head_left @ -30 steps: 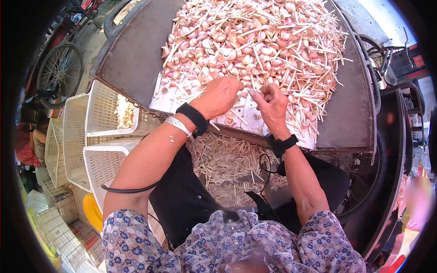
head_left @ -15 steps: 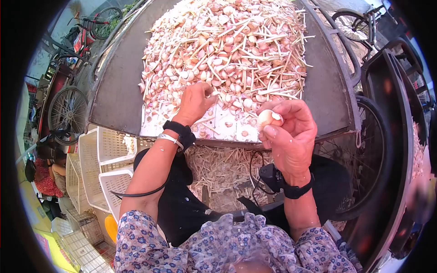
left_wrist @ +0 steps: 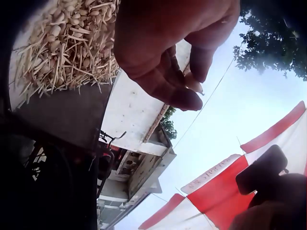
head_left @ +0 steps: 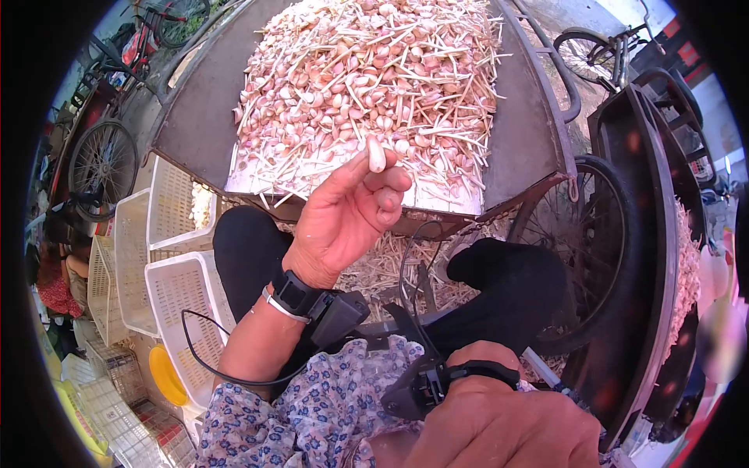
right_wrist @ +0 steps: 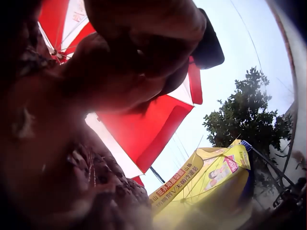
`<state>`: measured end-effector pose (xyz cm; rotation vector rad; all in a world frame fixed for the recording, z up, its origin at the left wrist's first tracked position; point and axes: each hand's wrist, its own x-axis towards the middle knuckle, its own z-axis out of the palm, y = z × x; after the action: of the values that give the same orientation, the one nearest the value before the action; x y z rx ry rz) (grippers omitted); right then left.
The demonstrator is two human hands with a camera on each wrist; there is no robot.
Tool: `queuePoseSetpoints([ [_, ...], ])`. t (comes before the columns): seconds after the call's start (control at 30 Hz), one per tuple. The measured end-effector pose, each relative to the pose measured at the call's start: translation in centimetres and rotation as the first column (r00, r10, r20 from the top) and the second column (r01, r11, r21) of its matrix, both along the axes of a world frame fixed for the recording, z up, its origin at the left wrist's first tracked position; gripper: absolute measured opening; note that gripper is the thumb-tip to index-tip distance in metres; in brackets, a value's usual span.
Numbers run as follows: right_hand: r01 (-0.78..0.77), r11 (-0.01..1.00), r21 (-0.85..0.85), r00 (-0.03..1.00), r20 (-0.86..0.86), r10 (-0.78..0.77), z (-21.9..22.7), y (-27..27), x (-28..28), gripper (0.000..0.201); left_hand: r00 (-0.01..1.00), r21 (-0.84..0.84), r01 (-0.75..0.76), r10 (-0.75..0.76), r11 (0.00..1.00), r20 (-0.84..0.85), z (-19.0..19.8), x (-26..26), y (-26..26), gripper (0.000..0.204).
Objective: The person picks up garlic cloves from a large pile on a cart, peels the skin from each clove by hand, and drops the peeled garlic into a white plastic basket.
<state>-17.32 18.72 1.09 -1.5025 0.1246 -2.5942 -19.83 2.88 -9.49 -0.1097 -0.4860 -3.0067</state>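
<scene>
In the head view my left hand (head_left: 343, 214) is raised in front of the cart, palm turned up. It pinches a pale garlic clove (head_left: 376, 154) between thumb and fingertips; the clove's tip (left_wrist: 194, 82) shows between the fingers in the left wrist view. Behind it lies a heap of garlic cloves and dry stems (head_left: 374, 78) on a white board. My right hand (head_left: 503, 425) is drawn back close to my upper body and the head camera, its back showing and its fingertips hidden. In the right wrist view that hand is dark and blurred.
The cart bed (head_left: 199, 144) has a metal rim and a spoked wheel (head_left: 577, 249) at right. White plastic crates (head_left: 183, 292) stand at left, one with peeled cloves (head_left: 201, 205). A yellow basin (head_left: 165, 374) sits below them. Stems litter the ground (head_left: 374, 273).
My left hand has left the heap and come up with a clove between its fingers. My right hand, which held a garlic clove over the cart's edge, has drawn back toward my body.
</scene>
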Motion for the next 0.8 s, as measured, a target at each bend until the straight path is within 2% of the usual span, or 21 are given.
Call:
queuePoseSetpoints([
  [0.1, -0.037, 0.998, 0.056, 0.995, 0.097, 0.031, 1.3, 0.1, 2.3, 0.005, 0.998, -0.094, -0.038, 0.032, 0.995, -0.057, 1.0, 2.6, 0.5, 0.027],
  [0.17, -0.07, 0.997, 0.04, 0.994, 0.088, 0.067, 1.6, -0.8, 3.2, 0.006, 0.994, -0.204, -0.1, 0.089, 0.974, -0.065, 1.5, 4.8, 0.2, 0.026],
  [0.27, -0.202, 0.979, 0.039, 0.979, 0.027, 0.201, 1.5, -3.0, 3.9, 0.006, 0.98, -0.343, -0.191, 0.158, 0.92, -0.124, 1.4, 9.3, -1.5, 0.027],
  [0.3, -0.247, 0.968, 0.04, 0.969, 0.019, 0.246, 1.3, -3.7, 4.4, 0.006, 0.972, -0.362, -0.234, 0.225, 0.903, -0.065, 1.4, 11.1, -2.0, 0.028],
  [0.4, -0.36, 0.931, 0.057, 0.933, -0.009, 0.361, 0.9, -6.3, 6.2, 0.006, 0.943, -0.434, -0.328, 0.319, 0.839, -0.097, 0.4, 16.3, -4.0, 0.027],
  [0.67, -0.491, 0.865, 0.102, 0.868, -0.02, 0.496, -0.3, -11.3, 10.6, 0.007, 0.757, -0.383, -0.605, 0.653, 0.698, -0.007, -2.6, 26.1, -5.7, 0.028],
  [0.7, -0.479, 0.871, 0.108, 0.872, -0.056, 0.487, -0.7, -12.5, 10.9, 0.007, 0.737, -0.379, -0.622, 0.675, 0.686, 0.012, -2.9, 27.0, -6.0, 0.028],
  [0.77, -0.441, 0.886, 0.145, 0.856, -0.231, 0.463, -1.8, -16.1, 11.4, 0.005, 0.644, -0.36, -0.697, 0.762, 0.621, 0.069, -3.8, 28.6, -6.6, 0.027],
  [0.8, -0.402, 0.881, 0.25, 0.834, -0.298, 0.465, -2.2, -17.9, 11.7, 0.003, 0.599, -0.354, -0.726, 0.795, 0.59, 0.096, -4.3, 29.4, -7.0, 0.026],
])
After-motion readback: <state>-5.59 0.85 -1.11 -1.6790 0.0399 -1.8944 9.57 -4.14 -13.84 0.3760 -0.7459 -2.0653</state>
